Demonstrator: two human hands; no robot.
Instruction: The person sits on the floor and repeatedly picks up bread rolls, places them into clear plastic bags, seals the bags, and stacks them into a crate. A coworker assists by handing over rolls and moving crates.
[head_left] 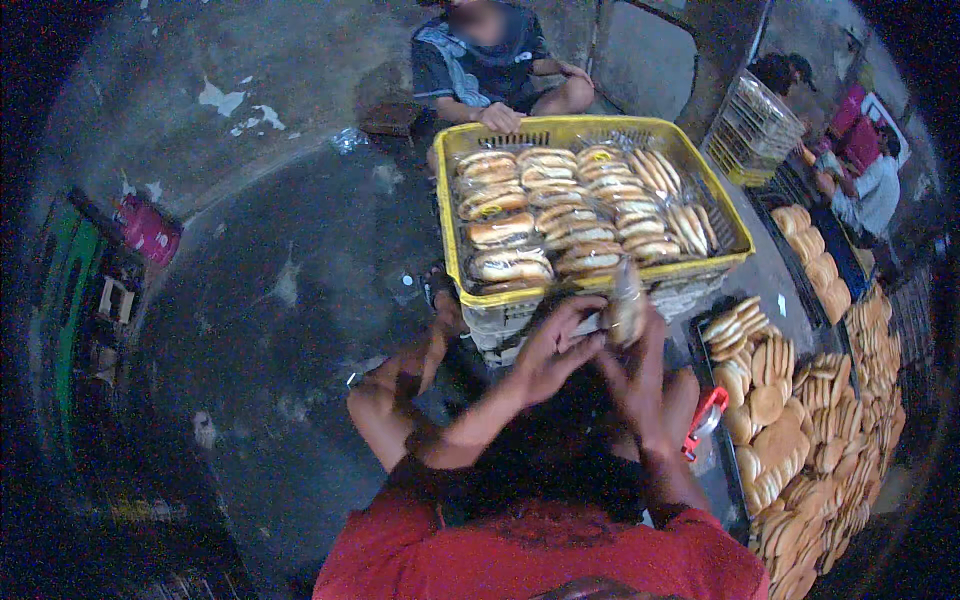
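Note:
A bread roll in a clear plastic bag (627, 308) stands nearly upright at the near rim of a yellow crate (447, 240). My right hand (640, 370) is closed around its lower part, slightly blurred. Beside it, my left hand (555, 350) has thumb and fingers spread apart, the fingertips close to the bag's lower end; whether they touch it is unclear. Inside the crate lie rows of bagged, sliced bread rolls (575, 225), some with dark filling showing. The yellow crate rests on paler stacked crates (490, 325).
Across the crate sits a person (480, 60), one hand on its far rim. Unwrapped bread (780, 420) is heaped on trays at my right, near a red-handled object (706, 420). Farther right are more people (870, 180) and stacked crates (755, 125). A pink gas cylinder (148, 228) stands at left.

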